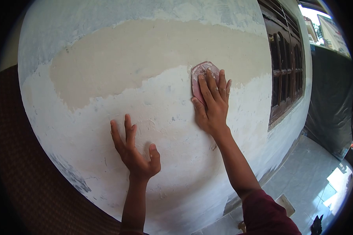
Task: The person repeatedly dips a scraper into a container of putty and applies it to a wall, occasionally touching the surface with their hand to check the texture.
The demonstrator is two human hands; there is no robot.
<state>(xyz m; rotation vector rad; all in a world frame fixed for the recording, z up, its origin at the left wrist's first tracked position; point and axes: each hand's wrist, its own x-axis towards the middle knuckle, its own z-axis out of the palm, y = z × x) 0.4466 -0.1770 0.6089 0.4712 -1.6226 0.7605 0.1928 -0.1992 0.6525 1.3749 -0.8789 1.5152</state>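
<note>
A pinkish, flat pad point(198, 90) with white smears lies against the wall, and my right hand point(213, 103) presses on it with the fingers pointing up. Part of the pad is hidden under the palm and fingers. To the left and lower down, my left hand point(136, 150) is raised at the wall with its fingers apart and nothing in it. The wall point(164, 113) is white and patchy, with a smoother beige area point(117, 55) across its upper part.
A dark wooden window point(285, 62) is set in the wall at the right. Beyond it hangs a dark sheet point(329, 98). Grey floor tiles point(298, 168) lie at the lower right, with a pale rectangular object point(286, 204) and a small black item point(317, 226).
</note>
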